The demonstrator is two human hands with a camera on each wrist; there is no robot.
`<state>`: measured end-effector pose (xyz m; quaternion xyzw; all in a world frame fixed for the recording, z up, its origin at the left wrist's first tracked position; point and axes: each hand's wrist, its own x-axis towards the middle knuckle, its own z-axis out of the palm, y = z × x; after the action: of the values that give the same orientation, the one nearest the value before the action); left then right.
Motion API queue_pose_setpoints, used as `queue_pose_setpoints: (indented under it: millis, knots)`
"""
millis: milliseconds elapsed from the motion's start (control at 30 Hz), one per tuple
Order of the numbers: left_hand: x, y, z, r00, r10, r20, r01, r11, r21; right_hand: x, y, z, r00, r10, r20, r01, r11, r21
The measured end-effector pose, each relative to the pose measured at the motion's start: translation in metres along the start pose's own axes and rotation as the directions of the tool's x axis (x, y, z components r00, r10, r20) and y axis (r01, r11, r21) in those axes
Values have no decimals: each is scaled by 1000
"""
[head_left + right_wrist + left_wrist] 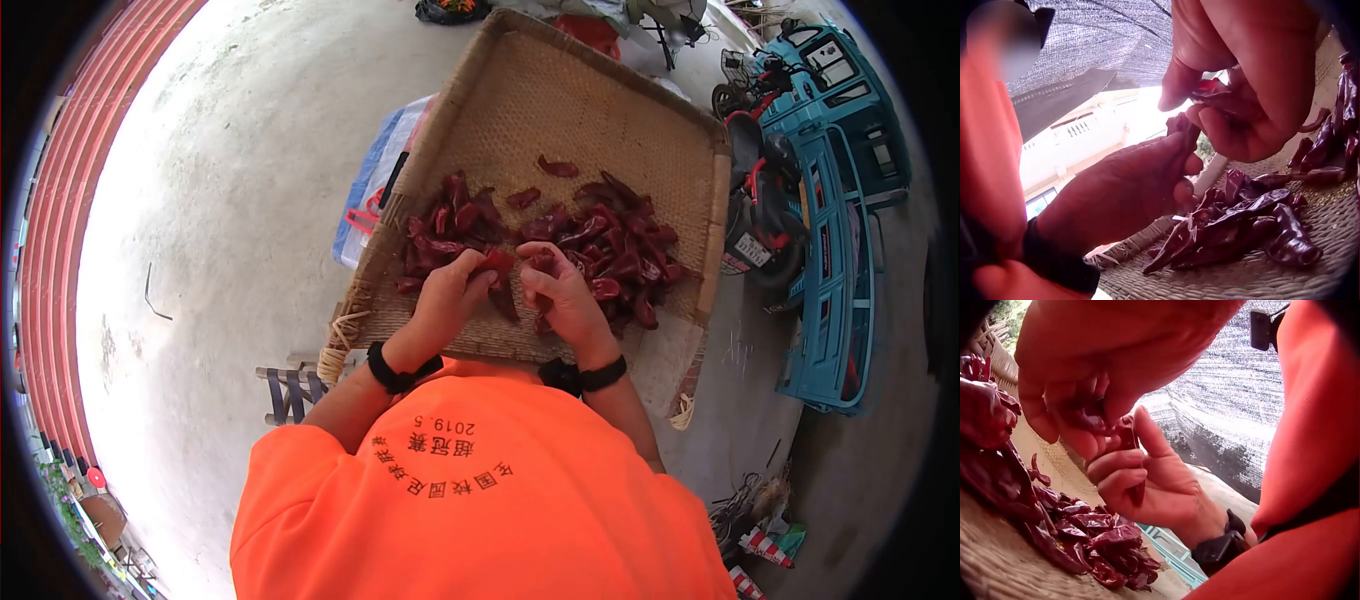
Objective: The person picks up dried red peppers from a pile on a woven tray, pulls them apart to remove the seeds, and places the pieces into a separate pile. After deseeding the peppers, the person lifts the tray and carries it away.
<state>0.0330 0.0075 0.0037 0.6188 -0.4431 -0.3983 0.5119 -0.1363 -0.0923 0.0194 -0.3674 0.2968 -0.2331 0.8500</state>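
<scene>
Head view has a broad woven tray (600, 110) at 12 o'clock from the person's torso, its near rim close against the orange shirt (480, 480). Toward the tray's 4 o'clock lies the wider pile of dried red peppers (625, 250); toward 8 o'clock, a smaller pile (450, 225). Only a narrow gap divides them, so a sweeping wrist or a careless drop could mix the two. Pieces might also fall over the 6 o'clock rim if the tray tipped; what supports it cannot be told.

Both hands meet over the gap, nearly touching, fingers curled in. The left hand (445, 300), at 8 o'clock from their meeting point, pinches one pepper (496, 264) between thumb and fingers. The right hand (572, 305), at 4 o'clock, curls round another pepper (1127, 434). Whether these are halves of one pod is unclear. Two loose pods (558, 168) lie at 12 o'clock from the hands.
</scene>
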Motion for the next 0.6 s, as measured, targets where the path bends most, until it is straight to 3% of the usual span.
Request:
queue_pose_setpoints:
  millis: [100,200,300,333,400,433,567,600]
  knots:
    - [-5,4,0,997,4,74,-7,999,31,3,1,19,1000,-24,-6,22,983,-184]
    - [-7,1,0,992,-41,117,41,999,-4,11,11,13,995,-23,-98,3,979,-203]
    - [-11,-4,-2,991,69,113,-83,988,131,10,4,14,990,-48,-136,6,956,-294]
    - [-11,-2,-3,989,-9,145,-8,993,117,11,0,16,986,-77,-150,20,937,-347]
    - [-13,-4,-4,990,13,140,-36,986,164,10,-11,20,973,-163,-163,72,888,-454]
    - [-13,-3,-5,984,-66,168,41,988,150,12,-12,15,969,-176,-172,69,865,-498]
    - [-17,-6,-6,975,-67,213,23,980,199,8,-35,2,935,-241,-259,53,820,-570]
    - [-18,-7,-5,973,-60,222,14,979,202,7,-37,-12,886,-368,-283,84,727,-681]
